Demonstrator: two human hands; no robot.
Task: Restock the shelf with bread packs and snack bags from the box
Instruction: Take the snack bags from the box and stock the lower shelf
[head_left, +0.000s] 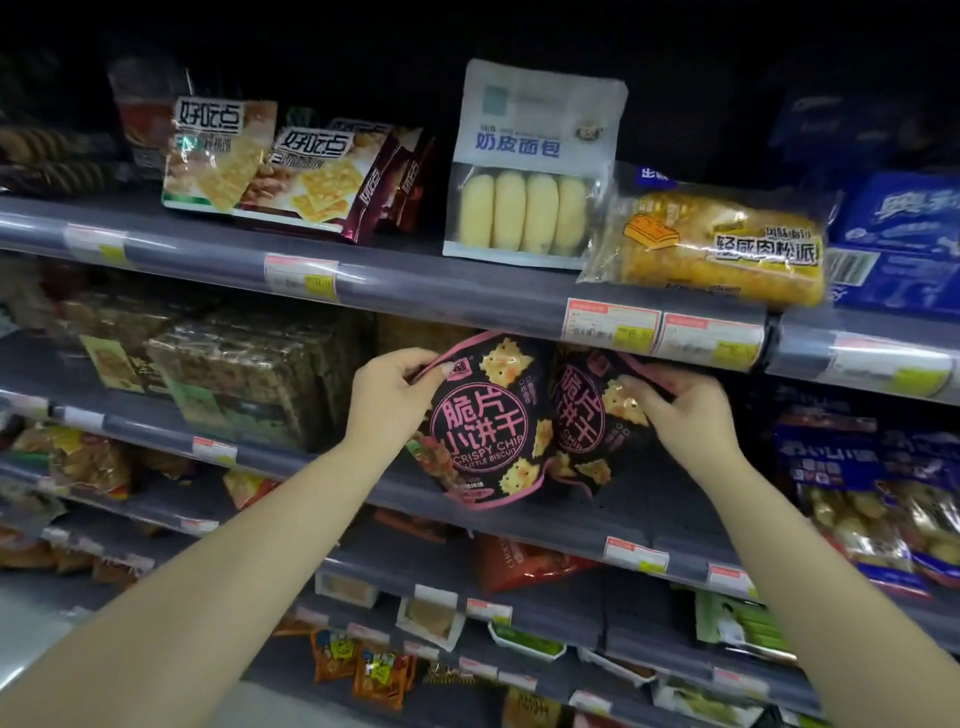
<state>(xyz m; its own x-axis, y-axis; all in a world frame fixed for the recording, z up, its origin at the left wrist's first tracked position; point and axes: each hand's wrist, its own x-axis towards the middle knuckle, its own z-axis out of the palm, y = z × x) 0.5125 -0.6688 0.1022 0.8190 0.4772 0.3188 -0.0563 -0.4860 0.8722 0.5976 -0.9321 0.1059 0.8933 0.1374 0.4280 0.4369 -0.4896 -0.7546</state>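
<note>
Arms are stretched out from the bottom corners toward the middle shelf (545, 525). The left hand (392, 395) is curled at the top left corner of a black and pink biscuit bag (480, 421), and the pink edge of the bag is pinched between its thumb and fingers. The right hand (685, 410) is curled on a second black and pink biscuit bag (589, 415), and that bag's top right part is gripped by its fingers. The two bags are held side by side, touching, with the left one a little in front. Both bags are held upright over the front of the middle shelf, just under the edge of the shelf above. Price tags (613, 322) are stuck along that edge. To the left on the middle shelf, dark brown packs (249, 374) are stacked. To the right, blue snack bags (883, 499) are seen. Lower down, a red bag (519, 566) and small orange packs (363, 670) are laid on the bottom shelves. Farther up, on the top shelf (415, 280), cracker packs (291, 176) are leaned at the left. A white bread pack (530, 166) with four pale rolls is stood in the middle. Just beside it, a yellow bread pack (711, 249) is laid flat, and a blue box (898, 244) is set at the far right.
</note>
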